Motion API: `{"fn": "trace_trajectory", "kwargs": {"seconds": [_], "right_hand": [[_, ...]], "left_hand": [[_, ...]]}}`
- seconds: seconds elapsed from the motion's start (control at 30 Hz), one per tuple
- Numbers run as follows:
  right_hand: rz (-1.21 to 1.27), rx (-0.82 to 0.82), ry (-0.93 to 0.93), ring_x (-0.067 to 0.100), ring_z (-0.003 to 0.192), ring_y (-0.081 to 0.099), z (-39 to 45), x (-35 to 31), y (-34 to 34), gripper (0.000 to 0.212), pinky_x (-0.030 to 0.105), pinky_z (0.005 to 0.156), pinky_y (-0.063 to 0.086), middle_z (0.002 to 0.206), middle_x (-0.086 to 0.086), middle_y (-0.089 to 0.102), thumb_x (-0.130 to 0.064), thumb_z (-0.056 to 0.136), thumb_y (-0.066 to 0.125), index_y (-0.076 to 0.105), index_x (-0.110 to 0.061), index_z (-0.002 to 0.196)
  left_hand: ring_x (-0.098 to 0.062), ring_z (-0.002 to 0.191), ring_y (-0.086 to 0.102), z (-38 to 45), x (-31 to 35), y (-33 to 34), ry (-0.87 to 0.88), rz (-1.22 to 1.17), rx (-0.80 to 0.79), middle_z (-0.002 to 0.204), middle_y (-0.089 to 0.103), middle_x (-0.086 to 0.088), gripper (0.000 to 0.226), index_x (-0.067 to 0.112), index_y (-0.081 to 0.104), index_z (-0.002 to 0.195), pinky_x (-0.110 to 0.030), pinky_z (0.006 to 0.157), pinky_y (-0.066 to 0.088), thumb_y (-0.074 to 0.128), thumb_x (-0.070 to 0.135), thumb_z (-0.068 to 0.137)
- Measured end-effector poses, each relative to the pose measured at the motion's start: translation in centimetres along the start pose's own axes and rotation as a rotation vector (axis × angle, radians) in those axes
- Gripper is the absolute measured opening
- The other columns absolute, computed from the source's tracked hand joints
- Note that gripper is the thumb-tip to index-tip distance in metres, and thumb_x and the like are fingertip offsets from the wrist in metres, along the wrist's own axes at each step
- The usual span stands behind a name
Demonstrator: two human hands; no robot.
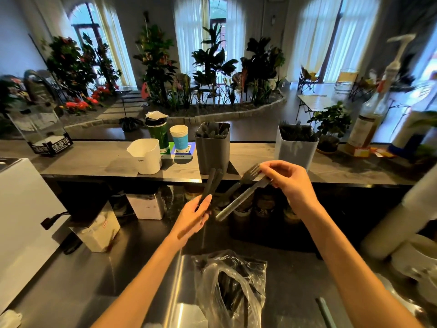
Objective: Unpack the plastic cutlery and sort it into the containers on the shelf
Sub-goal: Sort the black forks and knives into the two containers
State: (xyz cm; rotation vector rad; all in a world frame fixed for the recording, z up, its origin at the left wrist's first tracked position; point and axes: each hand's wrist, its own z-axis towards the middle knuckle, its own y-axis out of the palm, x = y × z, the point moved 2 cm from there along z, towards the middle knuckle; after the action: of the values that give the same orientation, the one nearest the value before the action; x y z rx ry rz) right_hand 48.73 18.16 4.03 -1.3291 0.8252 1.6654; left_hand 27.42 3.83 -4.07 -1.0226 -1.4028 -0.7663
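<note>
My left hand (pixel 195 215) grips a few black plastic cutlery pieces (pixel 212 183), their ends pointing up toward the shelf. My right hand (pixel 287 179) pinches a black plastic fork (pixel 249 175) and a knife (pixel 241 200) that slants down to the left. On the shelf stands a dark grey container (pixel 212 150) full of black cutlery, just above my left hand. A white container (pixel 295 150), also holding black cutlery, stands behind my right hand. A clear plastic bag (pixel 230 287) with more black cutlery lies on the steel counter below.
A white jug-shaped tub (pixel 146 156), a green can (pixel 157 133) and a paper cup (pixel 179 136) stand left of the grey container. A syrup bottle (pixel 365 124) and a potted plant (pixel 329 129) are at the right. A white appliance (pixel 21 221) fills the left side.
</note>
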Motion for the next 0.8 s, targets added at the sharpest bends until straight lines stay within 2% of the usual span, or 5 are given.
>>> {"fn": "trace_trajectory", "kwargs": {"seconds": [0.1, 0.23, 0.47, 0.57, 0.8], "right_hand": [[-0.003, 0.005, -0.060, 0.022, 0.084, 0.069, 1.4, -2.7, -1.3, 0.016, 0.041, 0.079, 0.052, 0.093, 0.006, 0.079, -0.023, 0.086, 0.077, 0.079, -0.012, 0.098], [-0.057, 0.129, -0.163, 0.011, 0.082, 0.072, 3.3, -6.1, -4.1, 0.010, 0.023, 0.077, 0.055, 0.088, 0.002, 0.079, -0.019, 0.085, 0.078, 0.078, -0.014, 0.094], [-0.417, 0.373, -0.371, 0.011, 0.085, 0.074, 6.7, -12.2, -9.6, 0.012, 0.022, 0.079, 0.059, 0.092, 0.000, 0.078, -0.022, 0.088, 0.078, 0.076, -0.020, 0.100], [-0.554, 0.398, -0.434, 0.011, 0.083, 0.073, 8.9, -13.6, -10.8, 0.014, 0.015, 0.076, 0.058, 0.092, 0.003, 0.077, -0.018, 0.089, 0.077, 0.076, -0.015, 0.104], [-0.794, 0.276, -0.420, 0.013, 0.078, 0.069, 13.7, -11.2, -9.3, 0.013, 0.022, 0.079, 0.060, 0.086, 0.002, 0.074, -0.013, 0.089, 0.077, 0.077, -0.006, 0.100]], "left_hand": [[-0.007, 0.050, 0.040, 2.2, 3.0, 0.4, 0.010, 0.028, 0.007, 0.069, 0.048, -0.003, 0.030, 0.014, 0.062, 0.102, -0.018, 0.044, 0.028, 0.050, 0.042, 0.102], [-0.005, 0.048, 0.036, 5.5, 7.4, 2.8, 0.020, 0.048, -0.038, 0.067, 0.047, -0.004, 0.031, 0.016, 0.063, 0.100, -0.019, 0.044, 0.026, 0.048, 0.042, 0.103], [-0.009, 0.043, 0.031, 10.4, 13.7, 8.5, 0.073, -0.012, -0.078, 0.057, 0.036, 0.004, 0.047, 0.009, 0.061, 0.091, -0.020, 0.040, 0.027, 0.040, 0.049, 0.105], [-0.009, 0.042, 0.021, 11.5, 15.4, 10.3, 0.044, -0.168, -0.189, 0.054, 0.028, 0.007, 0.043, 0.009, 0.055, 0.095, -0.020, 0.036, 0.020, 0.035, 0.045, 0.107], [-0.006, 0.041, 0.024, 13.1, 16.2, 11.3, 0.070, -0.347, -0.294, 0.059, 0.033, 0.005, 0.030, 0.009, 0.053, 0.099, -0.018, 0.035, 0.021, 0.037, 0.032, 0.109]]}}
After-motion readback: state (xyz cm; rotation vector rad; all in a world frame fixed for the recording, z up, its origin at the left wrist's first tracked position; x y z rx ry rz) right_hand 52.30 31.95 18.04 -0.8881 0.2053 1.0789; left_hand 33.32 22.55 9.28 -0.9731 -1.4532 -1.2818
